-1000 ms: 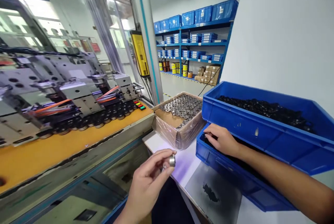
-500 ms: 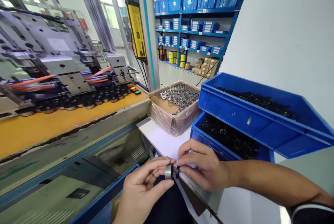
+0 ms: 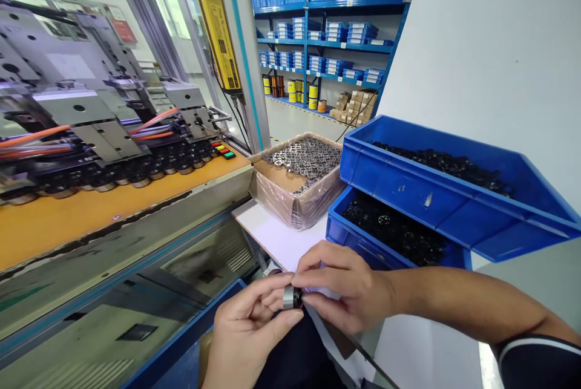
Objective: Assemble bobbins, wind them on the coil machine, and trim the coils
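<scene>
My left hand (image 3: 252,325) pinches a short grey metal cylinder (image 3: 288,298) between thumb and fingers. My right hand (image 3: 342,286) is closed at the cylinder's right end, its fingertips on a small black part (image 3: 298,297) that sits against that end. Fingers partly cover the black part, so its full shape is hidden. Both hands meet low in the middle of the head view, over my lap and in front of a white tabletop (image 3: 284,244).
Behind the hands, a plastic-wrapped carton (image 3: 297,210) holds many metal rings. Two stacked blue bins (image 3: 454,210) with black parts stand to the right. On the left, a machine (image 3: 109,135) has a row of round parts (image 3: 140,178) along its orange ledge (image 3: 91,213).
My right hand has moved left and brought the black part from a small gap up against the metal cylinder. The left hand keeps its grip; the view has shifted slightly.
</scene>
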{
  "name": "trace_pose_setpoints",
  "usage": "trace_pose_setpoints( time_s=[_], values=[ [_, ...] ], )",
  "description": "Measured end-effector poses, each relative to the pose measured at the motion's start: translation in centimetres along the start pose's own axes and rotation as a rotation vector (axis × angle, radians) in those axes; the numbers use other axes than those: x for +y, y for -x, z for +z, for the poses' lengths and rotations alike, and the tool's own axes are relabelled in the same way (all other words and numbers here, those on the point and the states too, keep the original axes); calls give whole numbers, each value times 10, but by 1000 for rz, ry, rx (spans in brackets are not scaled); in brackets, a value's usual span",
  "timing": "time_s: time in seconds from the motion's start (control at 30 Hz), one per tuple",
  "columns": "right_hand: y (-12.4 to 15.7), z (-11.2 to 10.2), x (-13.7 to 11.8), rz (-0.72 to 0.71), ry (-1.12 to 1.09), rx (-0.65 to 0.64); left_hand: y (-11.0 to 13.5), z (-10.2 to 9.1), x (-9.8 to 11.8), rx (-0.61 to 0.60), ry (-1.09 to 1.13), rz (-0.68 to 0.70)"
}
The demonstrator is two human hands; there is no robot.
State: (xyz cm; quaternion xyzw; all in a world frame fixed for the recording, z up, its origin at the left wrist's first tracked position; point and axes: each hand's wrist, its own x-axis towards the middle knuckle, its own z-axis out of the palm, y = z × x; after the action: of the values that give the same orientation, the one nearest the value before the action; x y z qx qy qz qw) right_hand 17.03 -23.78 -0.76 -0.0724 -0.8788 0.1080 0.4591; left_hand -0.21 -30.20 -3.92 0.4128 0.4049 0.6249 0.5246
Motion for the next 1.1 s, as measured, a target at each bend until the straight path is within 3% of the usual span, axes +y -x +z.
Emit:
trace_pose_setpoints(
  time_s=[0.17, 0.43, 0.6, 0.8, 1.0, 1.1],
  values=[
    [2, 1, 4, -119, 113, -13, 2, 5, 6, 79, 12, 1],
    [1, 0, 3, -134, 155, -19, -6, -12, -9, -127, 1, 114],
    [2, 0, 4, -129, 158, -31, -5, -10, -7, -100, 4, 104],
    [2, -2, 3, -109, 171, -63, 2, 5, 4, 65, 52, -35],
    [-1, -4, 3, -119, 180, -68, 3, 7, 6, 90, 72, -50],
    [0, -4, 4, -112, 212, -63, 1, 2, 2, 36, 57, -26]
  ],
)
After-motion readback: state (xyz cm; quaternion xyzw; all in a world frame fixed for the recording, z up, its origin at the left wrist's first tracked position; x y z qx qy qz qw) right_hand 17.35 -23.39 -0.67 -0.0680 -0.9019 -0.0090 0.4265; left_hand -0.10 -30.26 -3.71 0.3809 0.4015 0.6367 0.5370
